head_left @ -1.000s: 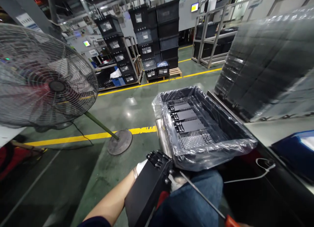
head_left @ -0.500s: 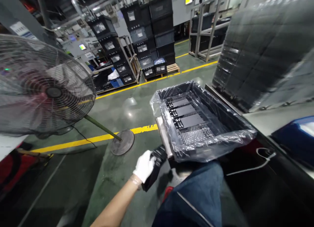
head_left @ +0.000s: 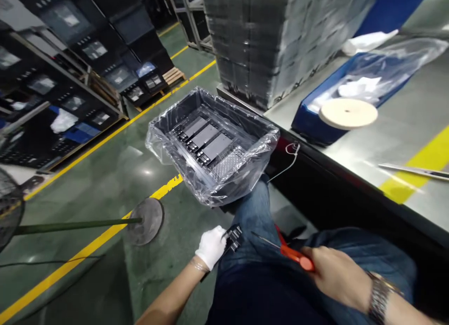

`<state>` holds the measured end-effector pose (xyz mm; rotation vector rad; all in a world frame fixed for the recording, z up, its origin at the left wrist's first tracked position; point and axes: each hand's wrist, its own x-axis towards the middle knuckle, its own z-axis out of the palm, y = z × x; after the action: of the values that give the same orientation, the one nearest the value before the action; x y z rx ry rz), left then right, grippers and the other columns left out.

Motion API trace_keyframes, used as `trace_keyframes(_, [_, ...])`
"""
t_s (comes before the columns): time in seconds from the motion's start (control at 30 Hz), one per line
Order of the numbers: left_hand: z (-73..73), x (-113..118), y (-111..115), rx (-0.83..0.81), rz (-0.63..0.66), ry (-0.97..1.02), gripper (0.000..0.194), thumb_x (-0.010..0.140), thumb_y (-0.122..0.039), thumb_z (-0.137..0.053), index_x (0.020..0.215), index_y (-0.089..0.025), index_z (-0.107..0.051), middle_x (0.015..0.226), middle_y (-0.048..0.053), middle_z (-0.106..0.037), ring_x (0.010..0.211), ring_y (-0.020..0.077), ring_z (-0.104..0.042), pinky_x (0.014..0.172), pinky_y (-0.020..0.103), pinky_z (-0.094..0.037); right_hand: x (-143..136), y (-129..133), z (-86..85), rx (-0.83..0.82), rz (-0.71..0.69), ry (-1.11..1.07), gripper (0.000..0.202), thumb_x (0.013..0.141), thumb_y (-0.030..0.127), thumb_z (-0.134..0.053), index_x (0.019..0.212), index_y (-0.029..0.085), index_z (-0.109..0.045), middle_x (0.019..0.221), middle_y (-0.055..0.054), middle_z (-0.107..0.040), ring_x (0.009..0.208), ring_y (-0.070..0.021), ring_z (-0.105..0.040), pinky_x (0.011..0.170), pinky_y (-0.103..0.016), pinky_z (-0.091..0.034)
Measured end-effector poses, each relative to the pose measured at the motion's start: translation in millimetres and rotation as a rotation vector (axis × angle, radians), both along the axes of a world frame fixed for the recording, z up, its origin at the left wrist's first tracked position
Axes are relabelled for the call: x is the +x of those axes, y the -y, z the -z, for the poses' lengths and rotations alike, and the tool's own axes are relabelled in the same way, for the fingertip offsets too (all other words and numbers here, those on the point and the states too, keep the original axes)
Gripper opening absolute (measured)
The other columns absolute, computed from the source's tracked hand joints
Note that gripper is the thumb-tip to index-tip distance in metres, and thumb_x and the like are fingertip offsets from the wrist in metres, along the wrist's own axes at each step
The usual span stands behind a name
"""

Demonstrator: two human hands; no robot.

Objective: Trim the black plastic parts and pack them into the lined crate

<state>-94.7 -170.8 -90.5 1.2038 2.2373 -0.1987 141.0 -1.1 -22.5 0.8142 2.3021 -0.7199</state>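
Note:
My left hand (head_left: 211, 247), in a white glove, is closed round a dark part (head_left: 233, 238) beside my left thigh. Bare and with a watch at its wrist, my right hand (head_left: 333, 273) grips an orange-handled tool (head_left: 294, 256) whose thin, pointed shaft reaches left over my jeans toward the dark part. The tool and the part are apart. Ahead stands a black bin (head_left: 242, 117) lined with clear plastic. Three flat grey-black parts (head_left: 205, 137) lie in a row inside it, next to a sheet of bubble wrap (head_left: 228, 163).
On the workbench (head_left: 343, 154) at the right are a blue tray (head_left: 310, 103) with plastic bags, a round cream disc (head_left: 348, 113) and a thin knife-like tool (head_left: 417, 170). Wrapped stacks (head_left: 245, 39) stand behind. A fan's round base (head_left: 145, 221) is on the floor at left.
The view has swung right and down. My right hand has come into view with the orange-handled tool. My left hand still holds the dark part, now nearer my thigh.

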Motion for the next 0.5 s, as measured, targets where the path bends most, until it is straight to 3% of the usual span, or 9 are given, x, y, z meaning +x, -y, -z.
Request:
trace_keyframes(0.2, [7.6,1,11,0.011,-0.007,-0.018,0.037,0.09,-0.009,-0.04,0.111,-0.019,-0.068,0.113,0.01,-0.069,0.107,0.022,-0.064,0.098,0.031,-0.045,-26,5,6.8,0.008,-0.007,0.007,0.023,0.084,0.012,-0.052,0.096,0.014,-0.072,0.096,-0.016,-0.074,0.095,-0.0304,-0.07,0.077,-0.033,-0.045])
trace_keyframes(0.37, [8.7,3,12,0.03,-0.051,0.022,0.034,0.088,-0.011,-0.043,0.107,-0.019,-0.07,0.11,0.01,-0.069,0.103,0.0249,-0.065,0.096,0.035,-0.047,-38,2,6.6,-0.001,-0.026,0.037,0.02,0.087,0.014,-0.054,0.099,0.012,-0.071,0.096,-0.014,-0.074,0.094,-0.0257,-0.07,0.083,-0.037,-0.048])
trace_keyframes(0.5, [12.4,7,13,0.082,-0.128,0.078,0.034,0.088,-0.013,-0.042,0.106,-0.018,-0.07,0.108,0.012,-0.069,0.104,0.0268,-0.065,0.097,0.038,-0.046,-37,-1,6.7,-0.017,-0.026,0.02,0.023,0.087,0.012,-0.052,0.097,0.011,-0.072,0.098,-0.017,-0.074,0.097,-0.0302,-0.07,0.083,-0.038,-0.049])
